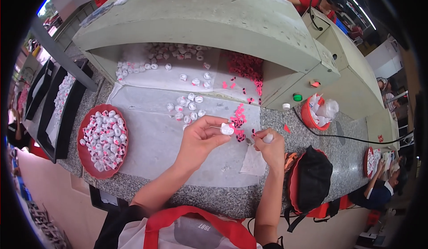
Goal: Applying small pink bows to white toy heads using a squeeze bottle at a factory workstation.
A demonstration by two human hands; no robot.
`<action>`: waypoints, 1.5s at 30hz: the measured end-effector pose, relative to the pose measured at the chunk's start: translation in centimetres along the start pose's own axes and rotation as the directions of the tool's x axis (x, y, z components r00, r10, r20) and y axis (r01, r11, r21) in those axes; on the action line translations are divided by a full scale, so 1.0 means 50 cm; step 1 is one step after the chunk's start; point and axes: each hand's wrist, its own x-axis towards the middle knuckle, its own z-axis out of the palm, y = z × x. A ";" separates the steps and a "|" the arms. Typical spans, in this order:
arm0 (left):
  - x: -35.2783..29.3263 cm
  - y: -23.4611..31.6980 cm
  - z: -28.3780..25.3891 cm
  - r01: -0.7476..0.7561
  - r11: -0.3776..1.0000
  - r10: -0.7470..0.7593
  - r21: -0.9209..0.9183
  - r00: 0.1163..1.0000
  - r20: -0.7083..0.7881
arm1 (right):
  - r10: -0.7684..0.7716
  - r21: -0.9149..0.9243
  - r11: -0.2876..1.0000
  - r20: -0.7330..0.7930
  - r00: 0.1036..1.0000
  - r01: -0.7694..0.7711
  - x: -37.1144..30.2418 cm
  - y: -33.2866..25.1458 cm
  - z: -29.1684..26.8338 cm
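My left hand (199,141) pinches a small white cat-head piece (227,129) between thumb and fingers, with a spot of pink at its top. To its right, my right hand (271,150) is closed around a slim tool with a rounded white end (268,138); its kind is unclear. A tiny dark and pink bit (253,132) shows at the fingertips of that hand. Between and beyond the hands lie small pink and black pieces (240,115) on a white sheet (151,137). Several white heads (192,106) sit on the sheet beyond my left hand.
A red scalloped tray (80,146) full of white heads stands at left. Ahead is a pale green metal housing (200,21) with more pieces inside its opening. At right are a red tub (307,117) with white scraps, a black cloth bag (314,173) and a black cable (347,139).
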 end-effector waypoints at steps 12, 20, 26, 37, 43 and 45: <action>-0.001 0.000 0.014 -0.030 0.996 0.030 0.085 1.000 0.006 | 0.141 0.634 0.760 0.056 0.988 -0.144 -0.053 -0.030 -0.015; -0.010 -0.014 0.036 -0.107 0.989 0.104 0.106 0.994 0.028 | -0.011 0.683 0.730 0.047 0.999 -0.024 -0.095 -0.142 -0.019; -0.019 -0.013 0.034 -0.253 0.952 0.247 0.171 0.967 0.058 | -0.095 0.419 0.898 -0.109 0.990 0.132 -0.100 -0.185 0.017; -0.028 0.020 0.026 -0.287 0.949 0.248 0.128 0.935 0.255 | -0.006 0.490 0.869 -0.134 0.991 0.071 -0.108 -0.183 0.008; -0.035 0.010 0.045 -0.152 0.988 0.144 0.033 0.975 0.166 | -0.051 0.518 0.850 -0.098 0.994 0.095 -0.116 -0.170 0.011; -0.037 0.003 0.046 -0.199 0.979 0.189 0.043 0.966 0.175 | -0.060 0.526 0.845 -0.088 0.994 0.098 -0.116 -0.168 0.009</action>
